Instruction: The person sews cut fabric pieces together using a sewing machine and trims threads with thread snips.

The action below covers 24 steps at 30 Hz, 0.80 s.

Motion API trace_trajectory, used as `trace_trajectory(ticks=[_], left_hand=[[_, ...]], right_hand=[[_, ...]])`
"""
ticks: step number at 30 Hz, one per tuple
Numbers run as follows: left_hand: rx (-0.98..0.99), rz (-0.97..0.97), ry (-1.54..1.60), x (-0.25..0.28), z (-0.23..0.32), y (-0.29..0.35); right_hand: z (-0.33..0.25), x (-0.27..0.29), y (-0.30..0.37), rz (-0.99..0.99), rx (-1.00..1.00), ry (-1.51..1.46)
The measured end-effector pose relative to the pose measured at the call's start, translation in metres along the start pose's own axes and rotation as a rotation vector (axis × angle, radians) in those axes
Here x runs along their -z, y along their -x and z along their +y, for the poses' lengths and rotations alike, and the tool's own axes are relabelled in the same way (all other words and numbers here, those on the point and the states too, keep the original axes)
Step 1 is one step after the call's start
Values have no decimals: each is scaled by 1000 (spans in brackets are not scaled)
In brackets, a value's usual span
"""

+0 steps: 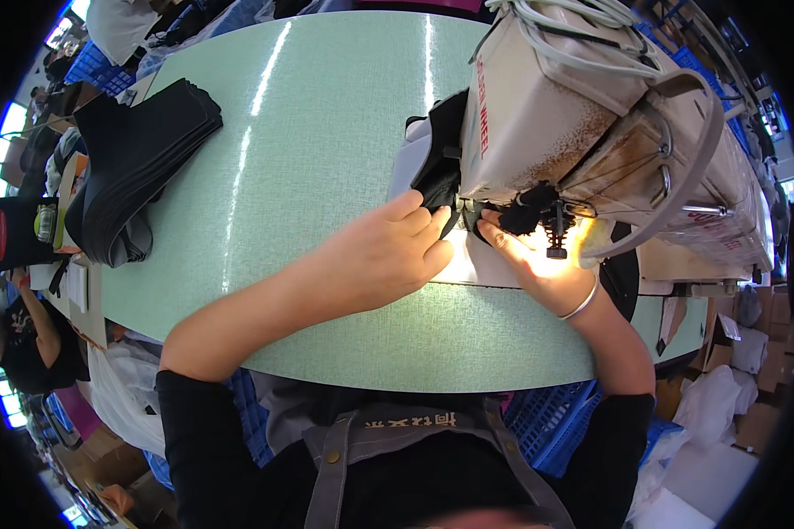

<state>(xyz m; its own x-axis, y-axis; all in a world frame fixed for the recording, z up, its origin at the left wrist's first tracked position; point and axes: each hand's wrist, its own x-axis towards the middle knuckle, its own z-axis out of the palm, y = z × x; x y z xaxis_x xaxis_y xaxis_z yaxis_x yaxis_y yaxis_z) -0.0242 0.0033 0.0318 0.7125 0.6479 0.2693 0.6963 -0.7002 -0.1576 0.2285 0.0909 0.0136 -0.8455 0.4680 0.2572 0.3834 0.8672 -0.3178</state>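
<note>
A white sewing machine (pixel 538 115) with rust-speckled paint stands on the right of the green table. Under its needle area runs a black fabric piece (pixel 441 145) with a grey face, part of it hidden behind the machine head. My left hand (pixel 393 251) is closed on the near edge of this fabric, fingers curled, just left of the needle. My right hand (pixel 547 273) is close to the needle on the right, its fingertips pinching the fabric's dark edge. The machine's lamp lights that hand brightly, and some of its fingers are hidden.
A stack of black fabric pieces (pixel 141 167) lies at the table's left edge. The green table (pixel 318 132) curves around me. A pale hose (pixel 701 176) loops over the machine's right side. Blue baskets (pixel 547 423) sit below the table's near edge. Another person's arm (pixel 40 313) shows at far left.
</note>
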Motion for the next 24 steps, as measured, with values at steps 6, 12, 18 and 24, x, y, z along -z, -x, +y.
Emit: trace_trajectory(ticks=[6,12,18,24], left_hand=[[3,16,-28,-4,3,-1],[32,56,67,-6,-1,-2],[39,94,128,6,-16,0],[26,97,249,1,-19,1]], right_hand=[[-10,-4,0,19,35,122],[-14,-16,-1,49,159,423],[-2,-7,9,-17,-96,229],[0,4,5,88,65,125]])
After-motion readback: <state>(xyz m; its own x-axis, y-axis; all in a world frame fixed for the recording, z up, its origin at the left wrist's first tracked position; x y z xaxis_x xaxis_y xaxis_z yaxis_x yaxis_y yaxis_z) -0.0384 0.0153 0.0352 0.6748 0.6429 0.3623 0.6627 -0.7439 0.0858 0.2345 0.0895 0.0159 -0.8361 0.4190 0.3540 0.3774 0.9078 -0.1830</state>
